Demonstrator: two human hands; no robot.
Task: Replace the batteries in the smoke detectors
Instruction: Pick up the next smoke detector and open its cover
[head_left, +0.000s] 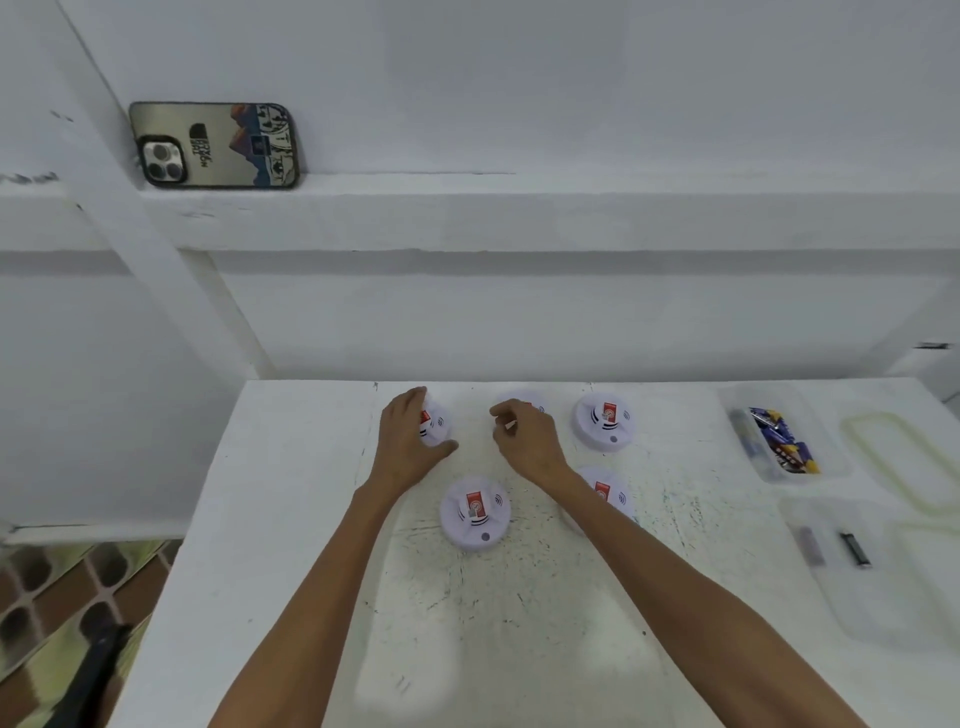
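The left grip (410, 436) clasps the back-left round white plastic smoke detector (437, 423) on the scuffed white table (291, 519); the right grip (524, 436) curls above the middle detector (525, 401), holding something or nothing, I cannot tell; no detector lies opened, so most work seems left; batteries wait in a clear plastic tub (737, 410); the propped phone case (215, 145) reads The North Face.

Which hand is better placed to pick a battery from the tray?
Right. The right hand is nearer the tray, which sits at the table's right; the left hand grips the far-left detector.
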